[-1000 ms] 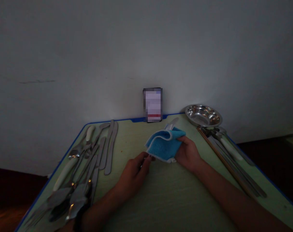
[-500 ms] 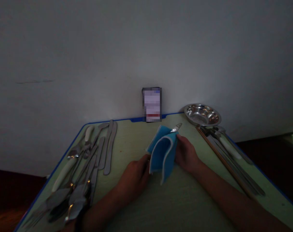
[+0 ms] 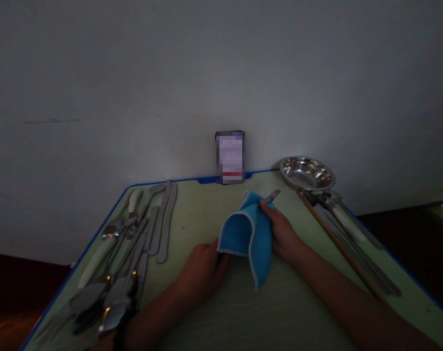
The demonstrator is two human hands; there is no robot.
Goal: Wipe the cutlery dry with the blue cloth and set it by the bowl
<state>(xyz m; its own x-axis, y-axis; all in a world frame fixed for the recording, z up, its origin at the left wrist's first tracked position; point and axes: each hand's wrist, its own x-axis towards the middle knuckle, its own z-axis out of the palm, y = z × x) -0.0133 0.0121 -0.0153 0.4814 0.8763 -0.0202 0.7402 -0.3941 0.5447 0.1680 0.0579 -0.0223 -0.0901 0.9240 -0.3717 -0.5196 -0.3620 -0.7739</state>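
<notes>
My right hand (image 3: 281, 234) grips a folded blue cloth (image 3: 247, 234) wrapped around a table knife, whose metal tip (image 3: 271, 196) pokes out past the cloth toward the back. My left hand (image 3: 202, 268) is closed at the near end of the cloth, apparently on the knife's handle, which the cloth and fingers hide. A loose corner of the cloth hangs down toward the pale green table (image 3: 214, 302).
A pile of knives, spoons and other cutlery (image 3: 133, 243) lies along the table's left side. A steel bowl (image 3: 307, 173) sits at the back right, with chopsticks and more utensils (image 3: 345, 234) laid in front of it. A small blurred box (image 3: 230, 157) leans on the wall.
The cloth has turned from a flat fold to an upright wrap around the knife, and its corner now hangs lower. The knife tip shows further out. My left hand closed in under the cloth.
</notes>
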